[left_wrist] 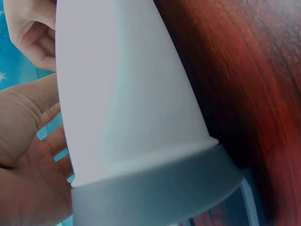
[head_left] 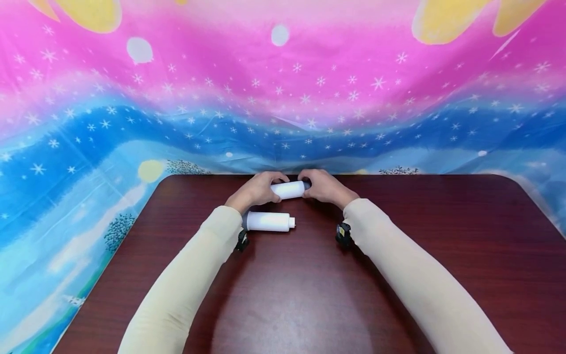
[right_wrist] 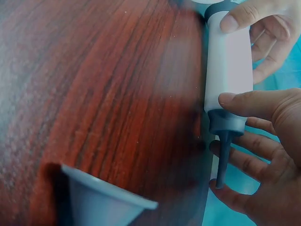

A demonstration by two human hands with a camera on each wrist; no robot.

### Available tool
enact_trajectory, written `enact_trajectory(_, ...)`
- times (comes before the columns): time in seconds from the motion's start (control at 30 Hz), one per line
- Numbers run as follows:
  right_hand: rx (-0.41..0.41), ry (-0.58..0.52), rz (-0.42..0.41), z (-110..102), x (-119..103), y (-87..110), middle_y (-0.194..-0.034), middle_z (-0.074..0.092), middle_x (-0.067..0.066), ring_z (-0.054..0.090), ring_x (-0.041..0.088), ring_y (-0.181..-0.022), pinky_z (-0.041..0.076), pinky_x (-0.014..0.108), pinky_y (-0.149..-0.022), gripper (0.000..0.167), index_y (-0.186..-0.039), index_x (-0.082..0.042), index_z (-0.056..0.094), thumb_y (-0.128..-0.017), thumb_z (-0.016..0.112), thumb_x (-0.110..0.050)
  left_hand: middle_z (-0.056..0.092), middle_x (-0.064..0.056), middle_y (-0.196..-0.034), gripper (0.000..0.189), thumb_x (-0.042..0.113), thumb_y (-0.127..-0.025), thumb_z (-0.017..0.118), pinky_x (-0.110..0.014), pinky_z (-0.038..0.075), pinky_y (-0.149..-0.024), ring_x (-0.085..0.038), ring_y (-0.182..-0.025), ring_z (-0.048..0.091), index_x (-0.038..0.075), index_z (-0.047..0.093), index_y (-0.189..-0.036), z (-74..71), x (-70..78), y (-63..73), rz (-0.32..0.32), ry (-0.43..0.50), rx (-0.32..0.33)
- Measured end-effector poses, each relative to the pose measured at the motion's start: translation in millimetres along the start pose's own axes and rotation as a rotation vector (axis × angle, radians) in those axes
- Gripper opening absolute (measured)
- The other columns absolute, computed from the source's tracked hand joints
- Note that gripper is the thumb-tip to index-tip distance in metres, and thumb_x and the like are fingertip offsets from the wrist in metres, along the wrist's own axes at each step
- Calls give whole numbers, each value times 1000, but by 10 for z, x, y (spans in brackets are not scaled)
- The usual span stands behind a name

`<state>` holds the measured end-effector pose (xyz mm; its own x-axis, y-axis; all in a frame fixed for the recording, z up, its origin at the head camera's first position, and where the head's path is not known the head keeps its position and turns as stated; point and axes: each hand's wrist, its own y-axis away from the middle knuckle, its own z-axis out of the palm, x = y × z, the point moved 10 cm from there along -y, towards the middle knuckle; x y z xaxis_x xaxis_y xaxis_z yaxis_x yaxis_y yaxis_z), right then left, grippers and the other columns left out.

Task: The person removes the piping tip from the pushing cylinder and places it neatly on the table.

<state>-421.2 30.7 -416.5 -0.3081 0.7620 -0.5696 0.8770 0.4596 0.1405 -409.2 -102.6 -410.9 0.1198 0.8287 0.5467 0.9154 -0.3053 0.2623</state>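
Note:
Near the far table edge, both hands hold a white nozzle bottle (head_left: 289,190) lying sideways between them. My left hand (head_left: 258,188) grips its left part, thumb on the white body in the right wrist view. My right hand (head_left: 325,187) is at the other end; its thumb presses the body just above a dark collar (right_wrist: 225,121), its fingers behind the collar and the tapered dark nozzle (right_wrist: 223,157). A second white bottle (head_left: 267,221) lies nearer, beside my left wrist, its narrow white neck pointing right. Its grey end band (left_wrist: 155,188) looms large in the left wrist view.
A pale flared, cup-like piece (right_wrist: 108,197) shows at the bottom of the right wrist view. The dark reddish wood table (head_left: 292,295) has rounded far corners. A pink and blue patterned cloth (head_left: 283,98) hangs right behind its far edge.

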Motion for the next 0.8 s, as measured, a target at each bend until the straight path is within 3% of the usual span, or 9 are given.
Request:
enact_trajectory(0.27, 20, 15, -16, -3, 10, -9, -140, 64, 18, 61, 32, -118, 50, 49, -104, 44, -139, -5, 62, -97, 73, -8, 57, -9, -149, 59, 7, -93, 77, -46, 49, -107, -26, -125, 57, 27, 61, -146, 20, -18, -22, -25, -17, -10)
enact_trajectory(0.43, 29, 22, -19, -26, 2, 6, -138, 65, 17, 62, 31, -112, 51, 48, -101, 41, -137, -6, 63, -97, 73, -9, 56, -8, -150, 59, 8, -93, 78, -46, 50, -105, -26, -124, 58, 29, 61, -146, 13, -7, -16, -31, -21, -9)
enact_trajectory(0.8, 73, -5, -66, -142, -47, 206, -134, 67, 16, 62, 32, -115, 50, 50, -102, 39, -133, -6, 65, -96, 75, -9, 60, -7, -147, 61, 13, -92, 81, -42, 52, -94, -25, -112, 61, 34, 61, -147, -42, 157, 83, 114, -78, -31)
